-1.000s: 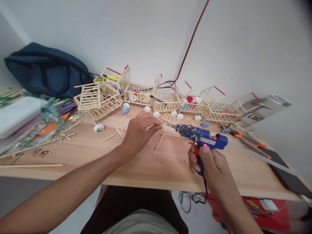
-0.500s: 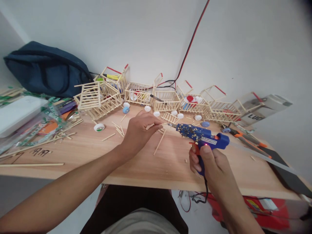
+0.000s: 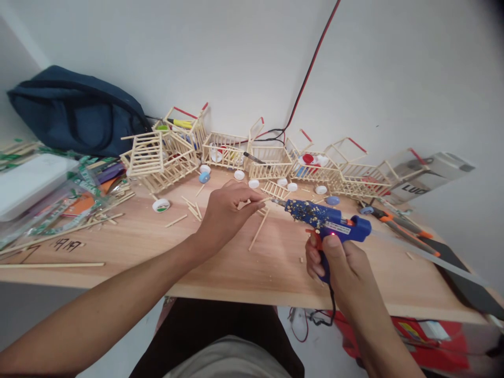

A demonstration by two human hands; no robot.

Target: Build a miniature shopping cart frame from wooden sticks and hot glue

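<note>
My right hand (image 3: 344, 260) is wrapped round the grip of a blue hot glue gun (image 3: 326, 218), whose barrel is crusted with dried bits. A long clear glue stick (image 3: 425, 251) sticks out of its back, and a small red light glows near my thumb. Between thumb and fingers, my left hand (image 3: 230, 207) pinches a short wooden stick (image 3: 266, 200). The stick's end is at the gun's nozzle (image 3: 277, 201); whether they touch I cannot tell. Below my left fingers a longer loose stick (image 3: 258, 231) lies on the table, near a small slatted stick panel (image 3: 275, 189).
Several miniature carts made of sticks (image 3: 270, 163) stand along the wall, with bottle-cap wheels. At left are a dark blue bag (image 3: 79, 113), a white box (image 3: 33, 184) and plastic wrappers. Orange-handled pliers (image 3: 405, 226) and a black flat object (image 3: 464, 278) lie at right.
Hardly anything differs. Both hands, the short stick and the glue gun hold nearly the same position, and the whole view has shifted very slightly.
</note>
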